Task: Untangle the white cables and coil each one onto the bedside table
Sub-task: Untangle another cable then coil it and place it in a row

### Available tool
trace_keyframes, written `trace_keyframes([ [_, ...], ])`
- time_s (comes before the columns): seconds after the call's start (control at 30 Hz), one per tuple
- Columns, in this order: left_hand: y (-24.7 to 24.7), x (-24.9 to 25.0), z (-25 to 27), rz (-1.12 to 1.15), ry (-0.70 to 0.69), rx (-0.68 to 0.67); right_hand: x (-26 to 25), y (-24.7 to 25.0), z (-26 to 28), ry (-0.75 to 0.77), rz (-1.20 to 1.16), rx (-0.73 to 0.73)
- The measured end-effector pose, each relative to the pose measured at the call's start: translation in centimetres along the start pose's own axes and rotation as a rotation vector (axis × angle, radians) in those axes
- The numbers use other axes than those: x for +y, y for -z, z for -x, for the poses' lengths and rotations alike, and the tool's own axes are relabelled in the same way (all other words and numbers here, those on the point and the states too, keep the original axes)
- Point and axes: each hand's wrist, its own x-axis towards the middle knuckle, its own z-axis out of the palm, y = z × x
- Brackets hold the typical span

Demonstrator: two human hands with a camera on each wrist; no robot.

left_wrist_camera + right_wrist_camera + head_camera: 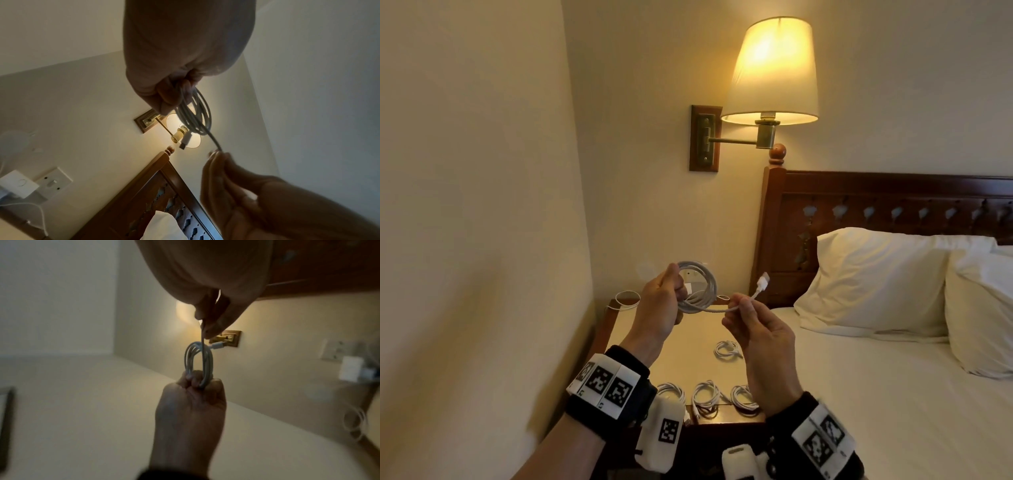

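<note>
The head view alone takes in the whole setting: the desk beside the bed, a lit wall lamp above it, and four coiled white cables on the desk top. Three of those coils lie in a row along the near edge, and a fourth small coil sits alone further back. One more loop of white cable hangs at the far left corner of the desk.

Both hands are raised above the desk. The left hand is closed as a grip round a bundle of white loops, the held cable, with thumb and fingers curled about one side of the coil. The right hand pinches the free tail of that same cable between thumb and fingertips, just short of the plug, which sticks up past the grip.

The left wrist view looks up from below and shows the loops hanging out of the left hand against the lamp, plus a wall socket with a white charger plugged in, which the head view hides behind the coil. The right wrist view, somewhat blurred, shows the coil edge-on, its lower end buried in the left fist and the tail running straight up into the right hand's pinch.
</note>
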Motion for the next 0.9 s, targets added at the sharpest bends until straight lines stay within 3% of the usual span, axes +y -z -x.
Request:
trace_keyframes([
  [0.07, -0.1, 0.1, 0.6, 0.002, -0.018, -0.071, -0.4, 0.4, -1.3, -0.117, -0.062, 0.076],
  [0.17, -0.2, 0.3, 1.6, -0.001, -0.035, -0.197, -1.0, 0.9, -3.0, -0.171, 0.119, 0.040],
  [0.33, 0.1, 0.5, 2.3, 0.011, -0.026, -0.299, -2.7, 0.5, -3.9, -0.049, 0.578, -0.206],
  [0.47, 0.7, 0.4, 2.2, 0.118, 0.015, -0.300, -3.7, 0.6, -3.9, 0.010, 0.703, -0.376],
  [0.7, 0.7, -0.7, 1.8, 0.159, 0.101, -0.278, -4.2, 0.1, -3.6, -0.039, 0.588, -0.422],
  [0.8, 0.4, -1.4, 1.8, 0.112, 0.148, -0.247, -4.1, -0.5, -3.5, -0.133, 0.494, -0.446],
  [0.9, 0.3, -1.8, 1.8, 0.031, 0.146, -0.193, -3.3, -0.4, -3.3, -0.320, 0.329, -0.447],
])
